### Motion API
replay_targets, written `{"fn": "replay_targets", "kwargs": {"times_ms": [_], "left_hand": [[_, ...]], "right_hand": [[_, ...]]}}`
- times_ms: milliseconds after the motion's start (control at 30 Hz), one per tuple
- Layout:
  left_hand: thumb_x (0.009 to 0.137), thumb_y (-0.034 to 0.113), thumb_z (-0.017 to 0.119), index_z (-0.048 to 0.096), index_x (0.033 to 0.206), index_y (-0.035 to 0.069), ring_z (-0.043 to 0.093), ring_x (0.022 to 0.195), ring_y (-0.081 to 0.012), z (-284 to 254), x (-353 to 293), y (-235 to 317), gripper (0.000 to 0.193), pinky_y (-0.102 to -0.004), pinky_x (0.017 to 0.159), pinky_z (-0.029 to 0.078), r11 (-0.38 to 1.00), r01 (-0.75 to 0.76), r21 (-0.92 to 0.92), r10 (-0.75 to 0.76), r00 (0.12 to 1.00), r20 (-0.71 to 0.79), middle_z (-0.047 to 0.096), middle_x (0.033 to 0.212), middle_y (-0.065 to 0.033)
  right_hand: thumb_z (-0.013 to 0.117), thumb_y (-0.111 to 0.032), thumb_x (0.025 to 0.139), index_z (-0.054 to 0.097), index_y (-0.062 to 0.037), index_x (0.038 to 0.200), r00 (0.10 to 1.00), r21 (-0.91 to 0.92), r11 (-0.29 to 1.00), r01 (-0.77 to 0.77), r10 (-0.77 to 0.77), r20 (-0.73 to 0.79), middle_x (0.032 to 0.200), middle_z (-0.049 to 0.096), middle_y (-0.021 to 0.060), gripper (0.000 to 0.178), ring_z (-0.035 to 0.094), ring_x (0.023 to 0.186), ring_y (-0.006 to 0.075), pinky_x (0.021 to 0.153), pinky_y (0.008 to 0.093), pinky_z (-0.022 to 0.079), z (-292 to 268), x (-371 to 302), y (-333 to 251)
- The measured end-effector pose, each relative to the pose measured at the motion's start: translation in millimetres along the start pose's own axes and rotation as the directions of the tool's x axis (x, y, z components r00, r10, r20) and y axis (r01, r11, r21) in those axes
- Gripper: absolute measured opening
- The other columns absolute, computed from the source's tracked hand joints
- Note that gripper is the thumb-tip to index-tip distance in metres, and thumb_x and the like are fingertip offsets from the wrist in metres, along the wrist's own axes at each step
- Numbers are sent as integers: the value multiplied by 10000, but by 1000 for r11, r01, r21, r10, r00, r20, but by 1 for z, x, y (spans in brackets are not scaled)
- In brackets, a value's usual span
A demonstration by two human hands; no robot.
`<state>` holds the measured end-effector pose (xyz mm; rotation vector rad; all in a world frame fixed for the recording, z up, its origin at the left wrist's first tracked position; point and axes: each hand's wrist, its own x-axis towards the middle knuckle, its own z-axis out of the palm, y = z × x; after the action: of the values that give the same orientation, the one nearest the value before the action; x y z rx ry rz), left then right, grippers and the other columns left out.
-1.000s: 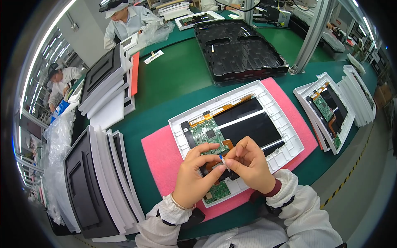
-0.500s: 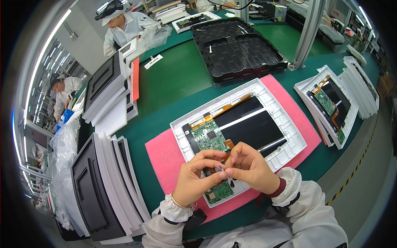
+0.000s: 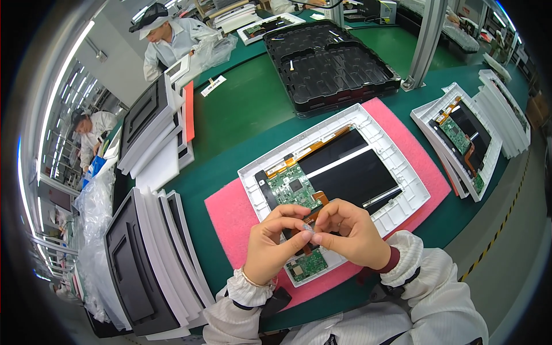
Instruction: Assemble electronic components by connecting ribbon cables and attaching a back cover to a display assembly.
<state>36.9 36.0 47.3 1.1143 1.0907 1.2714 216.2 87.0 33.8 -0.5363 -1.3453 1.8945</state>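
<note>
Held pc. (image 3: 308, 228) looks sm., pale (bluish tint).

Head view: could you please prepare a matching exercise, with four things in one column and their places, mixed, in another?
Things
1. black moulded plastic tray
2. pink flat foam sheet
3. large green circuit board
4. small pale piece

Places
A. under the white rectangular plastic frame
B. between the left hand and the right hand
C. beside the silver metal post
D. inside that frame

Pairs: 1-C; 2-A; 3-D; 4-B
</note>
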Motion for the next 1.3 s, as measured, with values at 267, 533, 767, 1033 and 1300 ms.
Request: {"fn": "replay_targets", "kwargs": {"times_ms": [267, 533, 767, 1033, 1300], "left_hand": [[821, 48, 703, 688, 943, 0, 577, 980, -167, -3, -1, -1, 132, -276, 765, 543, 998, 21, -56, -15, 995, 95, 541, 1193, -142], [812, 50, 714, 677, 891, 14, 600, 902, -153, -1, 0, 4, 94, -278, 784, 508, 999, 2, -32, 0, 997, 71, 548, 1171, -141], [804, 66, 728, 677, 899, 7, 601, 867, -141, -1, -2, 0, 123, -272, 780, 511, 1000, 19, -3, -19, 999, 32, 548, 1161, -141], [806, 59, 726, 692, 956, 9, 587, 928, -153, -2, -1, 0, 162, -285, 812, 495, 1000, 9, 8, -9, 997, 80, 553, 1167, -123], [799, 52, 731, 693, 940, 6, 567, 981, -162, -4, -1, -4, 154, -285, 820, 491, 994, -80, 75, 75, 995, 63, 554, 1164, -122]], "right_hand": [[691, -5, 831, 449, -34, 942, 990, 212, 968, -135, 121, 78, 856, 605, 54, 268, 637, 807, 127, 697, 249, 531, -3, 0, -3], [653, -6, 860, 466, -31, 998, 996, 152, 986, -71, 61, 68, 890, 602, 57, 233, 632, 837, 122, 755, 257, 524, -1, 0, -1], [609, 8, 882, 458, -30, 1011, 997, 90, 995, -46, 41, 58, 933, 597, 61, 202, 637, 870, 126, 769, 247, 516, 1, -4, -1], [575, 23, 894, 461, -31, 1012, 998, 142, 989, -38, 30, 58, 900, 581, 48, 172, 615, 847, 114, 773, 259, 514, 2, -4, -1], [659, -8, 845, 555, 9, 1012, 994, -124, 987, 105, -109, -27, 894, 654, 90, 198, 654, 812, 134, 753, 270, 531, 6, -4, 1]]}}
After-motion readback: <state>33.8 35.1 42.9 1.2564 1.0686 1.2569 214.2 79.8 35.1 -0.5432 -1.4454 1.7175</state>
